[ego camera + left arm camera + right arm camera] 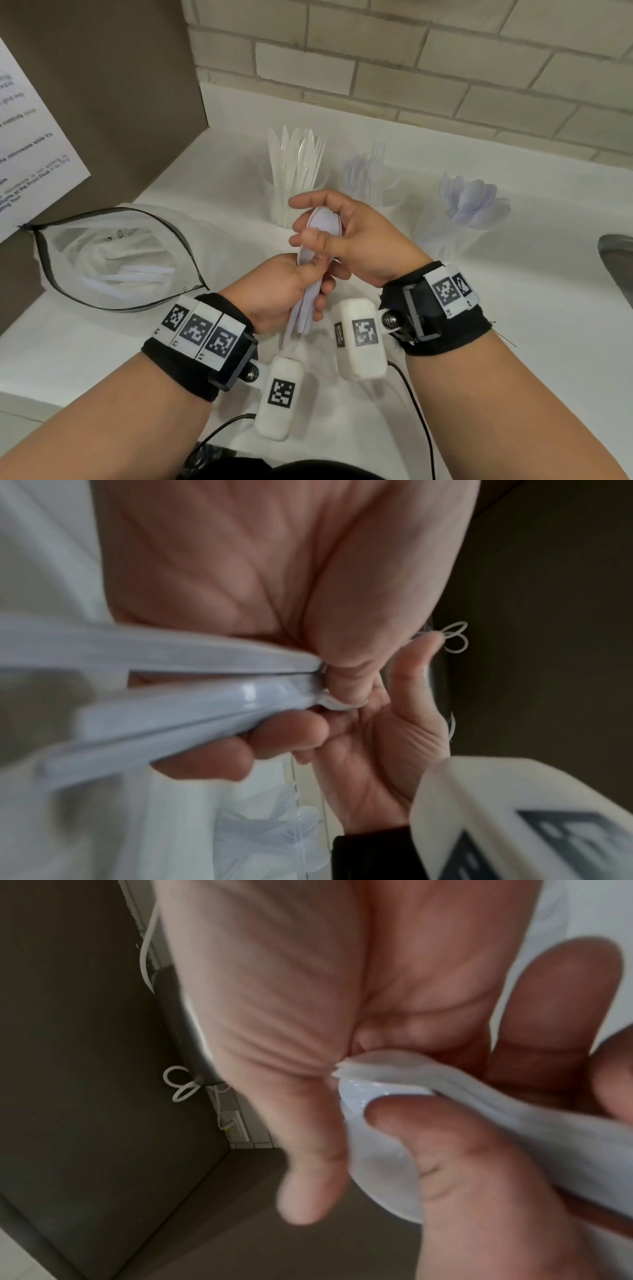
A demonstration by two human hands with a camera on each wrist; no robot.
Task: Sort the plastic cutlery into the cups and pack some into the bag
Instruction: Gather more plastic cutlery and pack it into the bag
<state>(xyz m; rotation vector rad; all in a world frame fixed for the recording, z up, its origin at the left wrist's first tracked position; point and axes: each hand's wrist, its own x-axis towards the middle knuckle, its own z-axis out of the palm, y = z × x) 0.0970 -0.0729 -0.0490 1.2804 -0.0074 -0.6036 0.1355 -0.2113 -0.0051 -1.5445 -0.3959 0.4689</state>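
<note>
A bundle of white plastic spoons (322,219) is held between both hands above the white counter. My left hand (318,277) grips the handles (205,696) from below. My right hand (305,219) curls round the bowls (377,1096), thumb pressed on the top one. Behind stand three clear cups: one with knives (294,178), one with forks (373,178), one with spoons (469,209). The open clear bag (113,257) with a black rim lies at the left and holds several white pieces.
A dark brown panel (120,102) with a paper notice (34,137) walls off the left side. A brick-tile wall (411,68) runs along the back. A metal sink edge (616,253) shows at the right. Black cables (421,411) trail near the counter's front edge.
</note>
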